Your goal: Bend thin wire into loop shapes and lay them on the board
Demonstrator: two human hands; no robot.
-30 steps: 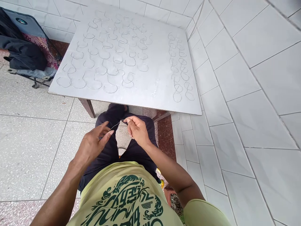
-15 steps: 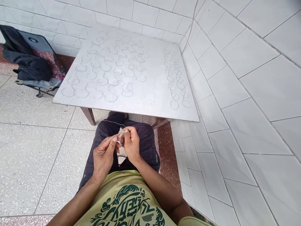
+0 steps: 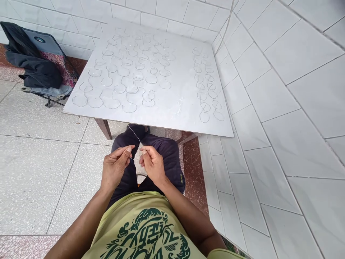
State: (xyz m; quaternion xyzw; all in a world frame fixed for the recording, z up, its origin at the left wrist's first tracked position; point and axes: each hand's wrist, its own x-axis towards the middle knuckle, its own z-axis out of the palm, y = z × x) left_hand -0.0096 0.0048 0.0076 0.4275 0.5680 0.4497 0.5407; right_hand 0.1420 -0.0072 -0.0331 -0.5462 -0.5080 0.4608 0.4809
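A thin silver wire (image 3: 135, 135) rises from between my hands towards the front edge of a white board (image 3: 172, 115). My left hand (image 3: 114, 167) pinches a short length of wire between thumb and forefinger, and my right hand (image 3: 152, 165) holds wire in its fingertips a little to the right. The two hands are close but apart, above my dark trousers (image 3: 167, 158). Many curled wire loops (image 3: 129, 106) lie in wavy rows on the board, beyond my reach in this view.
The white board rests on a table with a wooden leg (image 3: 104, 128). A folding chair (image 3: 45, 46) draped with a dark jacket stands at the back left. White tiled walls (image 3: 275, 108) rise to the right and behind; speckled terrazzo floor (image 3: 32, 180) lies to the left.
My hands have drawn slightly apart, and the loose wire now points up towards the board instead of running left. The view has shifted a little.
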